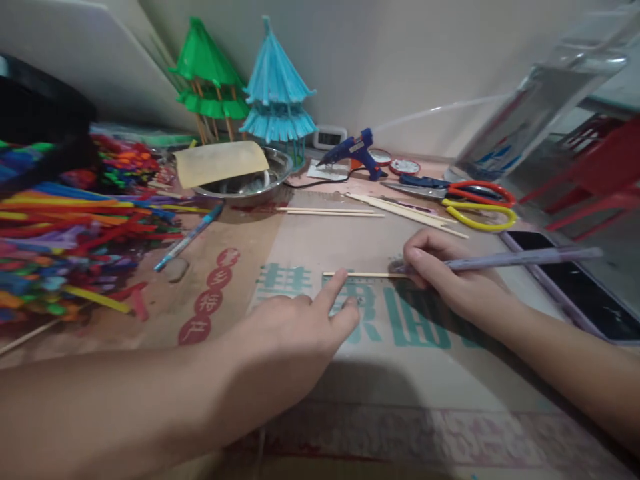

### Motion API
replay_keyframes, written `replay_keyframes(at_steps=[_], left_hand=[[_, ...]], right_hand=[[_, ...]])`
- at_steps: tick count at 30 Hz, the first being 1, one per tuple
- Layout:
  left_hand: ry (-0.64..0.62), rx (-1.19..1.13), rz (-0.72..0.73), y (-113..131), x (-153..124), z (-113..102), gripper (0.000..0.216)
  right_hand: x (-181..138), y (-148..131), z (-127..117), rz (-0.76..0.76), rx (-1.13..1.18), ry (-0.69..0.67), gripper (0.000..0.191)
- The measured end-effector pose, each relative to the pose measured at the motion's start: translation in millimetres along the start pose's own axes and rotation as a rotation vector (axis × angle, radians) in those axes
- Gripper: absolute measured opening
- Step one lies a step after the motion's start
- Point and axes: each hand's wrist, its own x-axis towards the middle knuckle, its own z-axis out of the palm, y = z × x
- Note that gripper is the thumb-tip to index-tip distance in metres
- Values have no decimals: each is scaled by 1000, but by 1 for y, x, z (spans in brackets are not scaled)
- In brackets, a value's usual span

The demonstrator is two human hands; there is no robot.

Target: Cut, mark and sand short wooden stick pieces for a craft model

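A thin wooden stick (365, 274) lies flat on the printed cardboard sheet (300, 247) in the middle. My left hand (295, 327) presses its index fingertip on the stick's left end, other fingers curled under. My right hand (445, 273) grips a pale purple pen (525, 257) with its tip at the stick's right end. The pen's shaft points to the right.
More wooden sticks (330, 211) lie further back. Scissors with red and yellow handles (470, 200), a blue glue gun (357, 152), a metal bowl (245, 183), green and blue paper pagodas (275, 87), a heap of coloured straws (65, 227) and a phone (575, 287) surround the sheet.
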Motion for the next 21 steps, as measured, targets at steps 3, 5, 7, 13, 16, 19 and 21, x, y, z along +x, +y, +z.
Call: replay_keyframes(at_steps=[3,5,7,13,16,19,21], left_hand=[[25,4,6,1,0,-1,50],[45,10,4,2,-1,0,47],[65,14,-1,2,-2,3,46],[46,-28,-13,1,-1,6,52],[-3,-33,-24,0,2,5,60],[-27,-34,-36,0,3,7,67],[-34,-56,-34,-1,3,10,68]], right_hand=[[0,0,1,3,7,8,35],[0,-1,1,19,7,11,36],[1,-2,2,24,3,15,36],[3,-8,1,78,-5,18,33],[2,-8,2,86,14,21,32],[0,-5,3,77,8,38,33],[-1,-3,4,67,-11,52,33]])
